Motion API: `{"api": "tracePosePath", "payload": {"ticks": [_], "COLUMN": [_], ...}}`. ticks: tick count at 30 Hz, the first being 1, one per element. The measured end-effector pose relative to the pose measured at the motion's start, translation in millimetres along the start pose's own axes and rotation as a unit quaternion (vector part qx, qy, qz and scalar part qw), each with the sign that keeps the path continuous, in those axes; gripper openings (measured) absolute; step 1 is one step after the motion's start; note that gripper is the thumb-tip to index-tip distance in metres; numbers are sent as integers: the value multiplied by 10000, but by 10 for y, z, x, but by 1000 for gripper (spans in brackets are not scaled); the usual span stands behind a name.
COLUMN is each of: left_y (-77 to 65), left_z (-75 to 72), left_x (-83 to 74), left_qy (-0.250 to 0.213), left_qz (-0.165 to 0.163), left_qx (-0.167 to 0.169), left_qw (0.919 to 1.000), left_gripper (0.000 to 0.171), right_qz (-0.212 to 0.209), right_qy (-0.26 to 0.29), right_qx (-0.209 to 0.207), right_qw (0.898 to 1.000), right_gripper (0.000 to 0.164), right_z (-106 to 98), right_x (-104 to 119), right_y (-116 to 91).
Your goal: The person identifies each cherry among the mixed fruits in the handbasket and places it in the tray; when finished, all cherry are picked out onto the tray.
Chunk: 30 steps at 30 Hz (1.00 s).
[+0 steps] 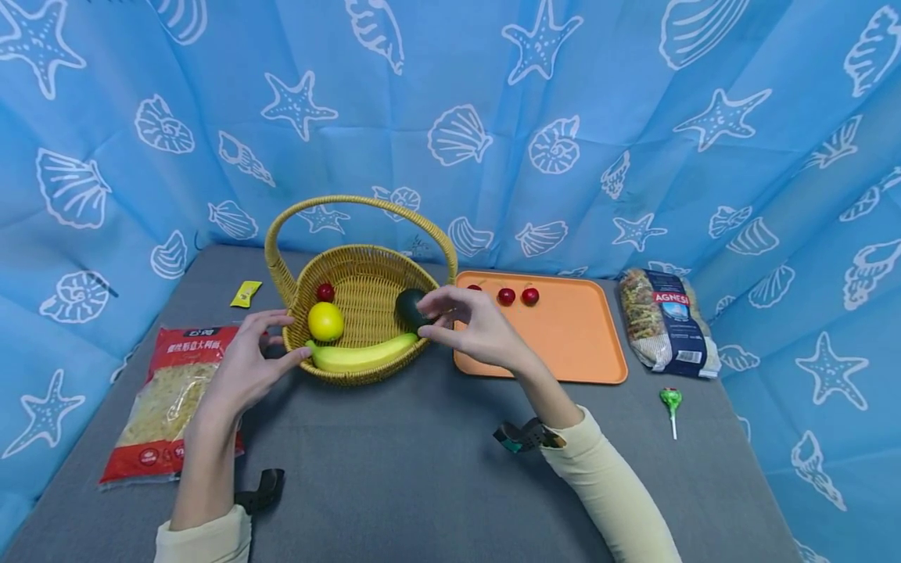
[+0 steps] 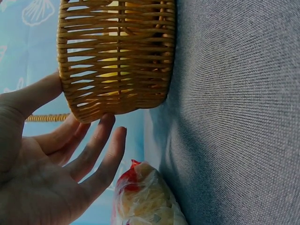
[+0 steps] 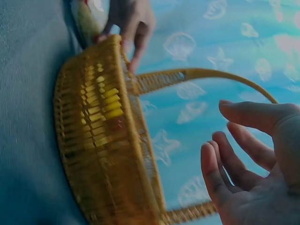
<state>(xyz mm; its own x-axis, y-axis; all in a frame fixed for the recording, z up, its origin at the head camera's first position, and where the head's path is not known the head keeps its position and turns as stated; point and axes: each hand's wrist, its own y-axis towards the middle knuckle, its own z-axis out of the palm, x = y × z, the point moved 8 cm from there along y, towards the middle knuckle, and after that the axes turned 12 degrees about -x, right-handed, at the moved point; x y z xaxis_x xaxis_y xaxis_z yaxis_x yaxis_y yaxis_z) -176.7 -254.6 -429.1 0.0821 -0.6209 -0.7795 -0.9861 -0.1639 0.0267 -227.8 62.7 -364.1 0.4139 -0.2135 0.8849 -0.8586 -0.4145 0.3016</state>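
A wicker basket with a tall hoop handle holds a banana, a yellow lemon-like fruit, a dark red cherry and a dark avocado-like fruit. My left hand grips the basket's left end, its thumb at the front rim and fingertips against the woven side. Over the right end hovers my right hand, overlapping the dark fruit in the head view. In the right wrist view, the right hand's loosely bent fingers hold nothing and stand apart from the rim.
Right of the basket lies an orange tray with several cherries along its back. Farther right are an Agnesi pasta bag and a green lollipop. A red pasta bag and a yellow wrapped candy lie at left.
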Motion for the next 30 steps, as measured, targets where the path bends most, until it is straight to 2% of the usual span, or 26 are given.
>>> {"api": "tracePosePath", "payload": {"ticks": [7,11,17,22,30], "left_y": [9,14,14,16,21], "left_z": [2,10,7,7,11], "left_x": [16,25,10,22,21], "left_qy": [33,59,107,81,79], "left_qz": [-18,-101,-72,-63,-77], "left_qx": [2,13,-24,-16,-6], "left_qw": [10000,9999,9999,9999,9999], "left_gripper": [71,71,69,70,70], "right_qz": [18,141,694,1285,1880], "right_qy": [144,-96,-204,-134,158], "right_qx": [322,442,737,900,1169], "right_qw": [9994,9989,9947,9875,9751], "right_gripper": [29,29,33,37,36], "right_z": [451,651,937,1115,1269], "right_x": [-46,-99,-243,-432,-636], "right_y": [445,713,1032,1191,1295]}}
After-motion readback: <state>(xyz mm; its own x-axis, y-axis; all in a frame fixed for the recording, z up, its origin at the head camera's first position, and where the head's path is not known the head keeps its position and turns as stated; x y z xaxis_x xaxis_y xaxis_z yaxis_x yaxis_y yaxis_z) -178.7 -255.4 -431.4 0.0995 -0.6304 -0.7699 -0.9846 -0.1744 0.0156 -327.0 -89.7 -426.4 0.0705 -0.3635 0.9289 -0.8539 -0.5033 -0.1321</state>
